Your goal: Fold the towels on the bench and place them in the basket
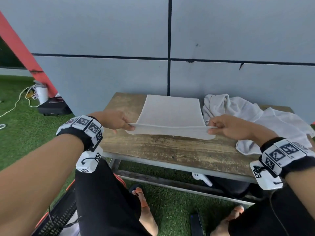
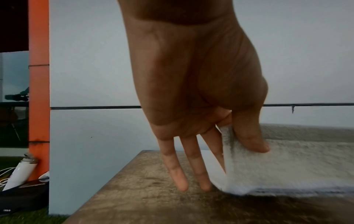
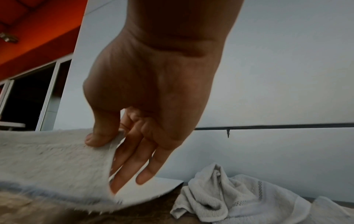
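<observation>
At the bottom left, beside the person's legs, stands a black mesh basket [image 1: 58, 217] on the grass. Above it, the left hand [image 1: 113, 120] and right hand [image 1: 226, 127] each pinch a near corner of a white towel [image 1: 170, 113], thumb on top, lifting that edge off a wooden bench [image 1: 170, 150]. Farther right lies a crumpled towel [image 1: 252, 116] against the grey wall [image 1: 102, 40].
</observation>
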The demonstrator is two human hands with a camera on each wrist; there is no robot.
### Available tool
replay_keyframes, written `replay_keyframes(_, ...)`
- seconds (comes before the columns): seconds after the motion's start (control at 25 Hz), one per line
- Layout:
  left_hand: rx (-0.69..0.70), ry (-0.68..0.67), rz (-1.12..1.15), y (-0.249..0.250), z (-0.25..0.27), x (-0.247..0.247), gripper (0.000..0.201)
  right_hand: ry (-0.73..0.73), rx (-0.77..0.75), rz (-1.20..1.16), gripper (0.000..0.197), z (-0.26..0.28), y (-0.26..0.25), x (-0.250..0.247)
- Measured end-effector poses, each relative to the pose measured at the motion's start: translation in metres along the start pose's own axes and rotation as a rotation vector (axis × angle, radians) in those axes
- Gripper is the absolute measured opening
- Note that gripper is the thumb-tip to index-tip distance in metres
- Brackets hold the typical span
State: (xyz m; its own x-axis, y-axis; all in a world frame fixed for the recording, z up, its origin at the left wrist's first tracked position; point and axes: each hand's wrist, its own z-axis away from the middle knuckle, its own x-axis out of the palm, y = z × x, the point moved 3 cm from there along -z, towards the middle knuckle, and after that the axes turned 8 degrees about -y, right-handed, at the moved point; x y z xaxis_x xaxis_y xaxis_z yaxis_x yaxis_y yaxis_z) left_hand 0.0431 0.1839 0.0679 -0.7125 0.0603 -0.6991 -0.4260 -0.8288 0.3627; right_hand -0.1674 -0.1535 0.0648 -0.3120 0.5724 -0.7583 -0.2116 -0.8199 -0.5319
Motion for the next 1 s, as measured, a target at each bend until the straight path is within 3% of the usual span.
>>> replay_keyframes(0.28, 0.073, 0.020, 0.289, 0.024, 0.041, 0.025, 0.007, -0.063, -0.008, -0.203, 0.020, 0.061, -0.028, 0.013)
replay_keyframes(0.48, 0.081, -0.171, 0.531, 0.036, 0.051, 0.050, 0.026, -0.095, 0.024, -0.326, 0.021, 0.079, -0.022, 0.021)
replay_keyframes(0.64, 0.003, -0.218, 0.607, 0.044, 0.057, 0.058, 0.029, -0.189, 0.059, -0.394, 0.017, 0.083, -0.020, 0.026)
replay_keyframes(0.8, 0.020, -0.198, 0.654, 0.038, 0.045, 0.053, 0.034, 0.022, 0.052, -0.451, 0.021, 0.066, -0.011, 0.015)
replay_keyframes(1.0, 0.116, 0.068, 0.642, 0.025, 0.012, 0.033, 0.027, 0.222, 0.030, -0.459, 0.017, 0.016, -0.004, -0.002)
